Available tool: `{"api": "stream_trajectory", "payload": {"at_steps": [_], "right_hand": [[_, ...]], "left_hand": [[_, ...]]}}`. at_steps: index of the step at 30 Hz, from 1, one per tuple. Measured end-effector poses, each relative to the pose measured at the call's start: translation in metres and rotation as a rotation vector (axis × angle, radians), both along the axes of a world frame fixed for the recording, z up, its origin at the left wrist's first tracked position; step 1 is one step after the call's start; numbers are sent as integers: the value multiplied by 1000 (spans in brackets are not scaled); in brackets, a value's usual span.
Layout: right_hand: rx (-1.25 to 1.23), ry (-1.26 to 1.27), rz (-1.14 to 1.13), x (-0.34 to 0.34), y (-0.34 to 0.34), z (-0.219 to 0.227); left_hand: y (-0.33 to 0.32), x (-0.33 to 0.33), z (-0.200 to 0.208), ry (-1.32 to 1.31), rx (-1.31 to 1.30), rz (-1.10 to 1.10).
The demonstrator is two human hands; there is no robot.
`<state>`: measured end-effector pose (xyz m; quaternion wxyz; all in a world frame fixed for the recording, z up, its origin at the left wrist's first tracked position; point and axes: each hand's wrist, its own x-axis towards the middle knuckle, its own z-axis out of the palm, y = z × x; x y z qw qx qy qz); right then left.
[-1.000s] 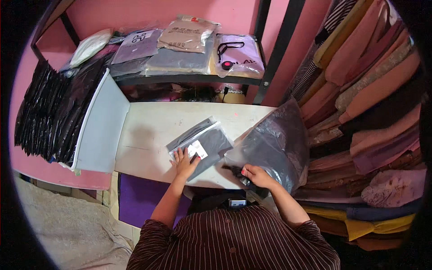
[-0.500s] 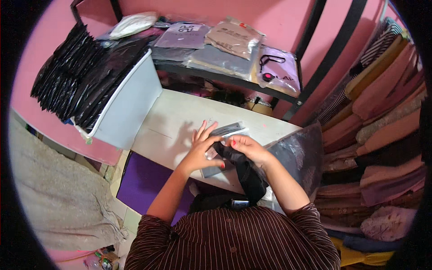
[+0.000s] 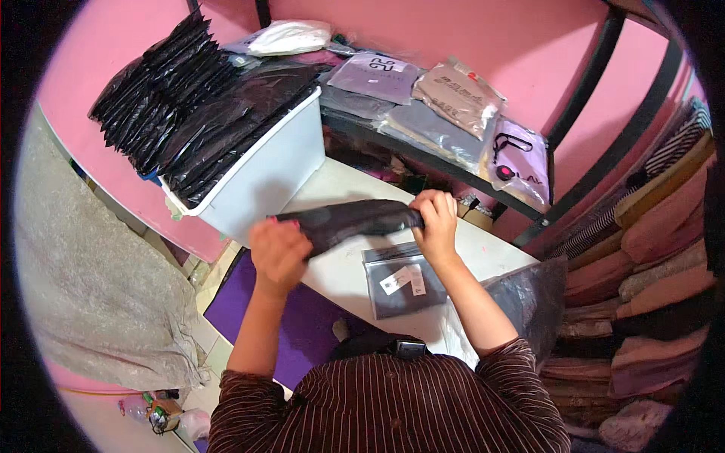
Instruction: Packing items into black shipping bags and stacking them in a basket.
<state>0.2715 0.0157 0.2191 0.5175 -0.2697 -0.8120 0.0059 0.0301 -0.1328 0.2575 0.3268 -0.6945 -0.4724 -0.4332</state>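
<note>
Strip of thin black material (image 3: 351,223) is held, slightly arched, over the white tabletop (image 3: 343,275), farther off than the labelled clear package (image 3: 400,306). Its long axis is laid roughly left to right, the right end being set slightly farther than the left; no front or leading end can be told. The left end is gripped in the closed left hand (image 3: 279,253), which is blurred, so that the finger placement cannot be read. The right end is pinched between the thumb and bent fingers of the right hand (image 3: 434,215). For sound handling, it is judged, even tension should be applied from both ends, twists smoothed out and the edges brought parallel. To the left, the pale bin (image 3: 264,204) is filled with black plastic packets (image 3: 242,113); to the right, a large clear bag (image 3: 525,298) is seen.
</note>
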Motion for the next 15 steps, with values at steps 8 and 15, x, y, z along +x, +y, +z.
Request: {"api": "stream_trajectory", "payload": {"at_steps": [8, 15], "right_hand": [[-505, -632, 174, -5, 1, -117], [-971, -1031, 159, 26, 53, -186]], "left_hand": [[-38, -18, -162, -97, -871, -90], [-7, -38, -247, -293, -1258, 52]]}}
